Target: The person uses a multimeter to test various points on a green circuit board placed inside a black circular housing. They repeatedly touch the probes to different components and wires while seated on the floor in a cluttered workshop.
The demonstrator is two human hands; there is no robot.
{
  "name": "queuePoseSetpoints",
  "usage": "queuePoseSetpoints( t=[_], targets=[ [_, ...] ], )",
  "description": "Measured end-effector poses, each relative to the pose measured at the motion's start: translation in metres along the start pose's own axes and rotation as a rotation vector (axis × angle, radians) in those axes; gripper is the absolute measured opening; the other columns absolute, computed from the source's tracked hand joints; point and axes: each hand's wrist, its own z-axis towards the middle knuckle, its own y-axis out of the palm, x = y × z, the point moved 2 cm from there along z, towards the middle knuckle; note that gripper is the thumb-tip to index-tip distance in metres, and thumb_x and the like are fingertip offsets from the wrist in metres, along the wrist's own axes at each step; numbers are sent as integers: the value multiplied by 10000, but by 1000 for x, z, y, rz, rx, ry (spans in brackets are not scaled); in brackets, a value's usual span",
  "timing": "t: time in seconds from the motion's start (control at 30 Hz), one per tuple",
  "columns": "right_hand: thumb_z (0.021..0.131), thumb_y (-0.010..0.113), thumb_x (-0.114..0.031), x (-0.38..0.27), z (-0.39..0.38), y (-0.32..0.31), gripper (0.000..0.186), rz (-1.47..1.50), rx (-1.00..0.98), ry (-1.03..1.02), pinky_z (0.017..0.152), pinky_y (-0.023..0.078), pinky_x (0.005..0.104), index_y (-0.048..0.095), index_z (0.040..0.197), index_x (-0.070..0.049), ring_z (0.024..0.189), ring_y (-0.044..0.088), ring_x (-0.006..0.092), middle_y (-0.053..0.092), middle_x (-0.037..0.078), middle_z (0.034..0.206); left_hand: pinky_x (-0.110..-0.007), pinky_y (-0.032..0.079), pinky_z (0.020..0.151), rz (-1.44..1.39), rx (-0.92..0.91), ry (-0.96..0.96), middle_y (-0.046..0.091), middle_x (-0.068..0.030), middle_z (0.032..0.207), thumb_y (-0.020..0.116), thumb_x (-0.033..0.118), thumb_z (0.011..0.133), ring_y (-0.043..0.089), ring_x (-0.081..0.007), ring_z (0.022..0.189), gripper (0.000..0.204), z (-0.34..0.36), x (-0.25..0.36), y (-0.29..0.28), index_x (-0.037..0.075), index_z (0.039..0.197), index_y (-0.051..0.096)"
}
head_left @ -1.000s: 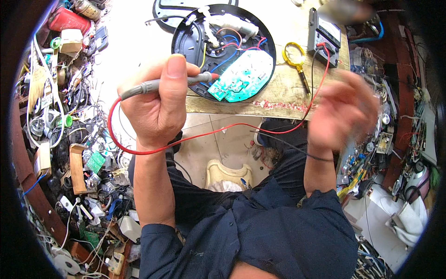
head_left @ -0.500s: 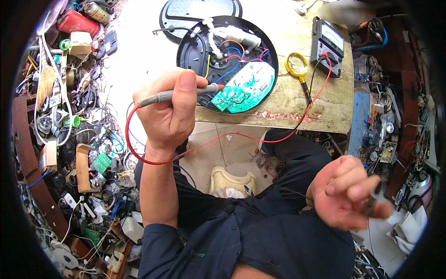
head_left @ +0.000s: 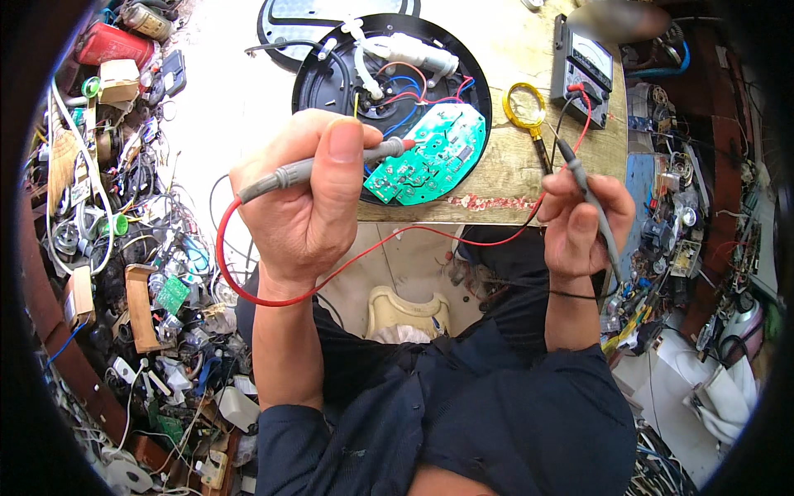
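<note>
My left hand (head_left: 302, 194) is closed around a grey-handled test probe (head_left: 285, 176) with a red collar and a red lead. Its tip points at the green circuit board (head_left: 442, 157); I cannot tell whether it touches. The board lies in a round black housing (head_left: 332, 91) with wires and white tubing. To the right, my right hand (head_left: 579, 236) grips a second grey test probe (head_left: 597, 211), tip up, with a black lead trailing below. Both leads belong to an analog multimeter (head_left: 581, 74) on the table's right side. Between meter and housing lies a yellow-rimmed magnifying glass (head_left: 526, 107).
The wooden table (head_left: 504, 186) ends just above my lap. A round patterned cover (head_left: 289, 25) lies behind the housing. Heaps of electronic scrap (head_left: 174, 331) crowd the left; more parts (head_left: 682, 215) fill the right. A cream plastic stool (head_left: 405, 310) shows between my legs.
My right hand has risen toward the table edge and now holds its probe upright. The left probe tip has shifted slightly right over the board. The whole view has shifted a little.
</note>
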Motion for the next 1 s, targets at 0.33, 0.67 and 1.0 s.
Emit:
queuePoseSetpoints(
  t=[0.33,0.67,1.0],
  targets=[
    [1024,656,-200,13,6,13,284,-17,-37,16,567,514,249,607,1164,42,627,608,122,702,170,904,-215,398,526,63,-42,-18,651,-39,718,585,297,1070,547,-67,583,377,1,-1,-2,-36,951,716],
    [1020,611,-131,17,10,20,178,-206,-201,-122,501,415,229,633,1078,35,578,541,96,645,122,818,-202,334,482,79,-23,-10,596,-2,647,573,312,1083,489,-38,540,399,-5,2,-2,-31,959,734],
    [1005,615,-99,15,10,22,144,-217,-203,-142,508,421,219,635,1056,34,576,545,86,652,109,792,-226,422,504,9,33,-50,653,-17,655,656,165,1036,543,-43,592,257,-6,6,-2,-47,905,718]
  ],
)
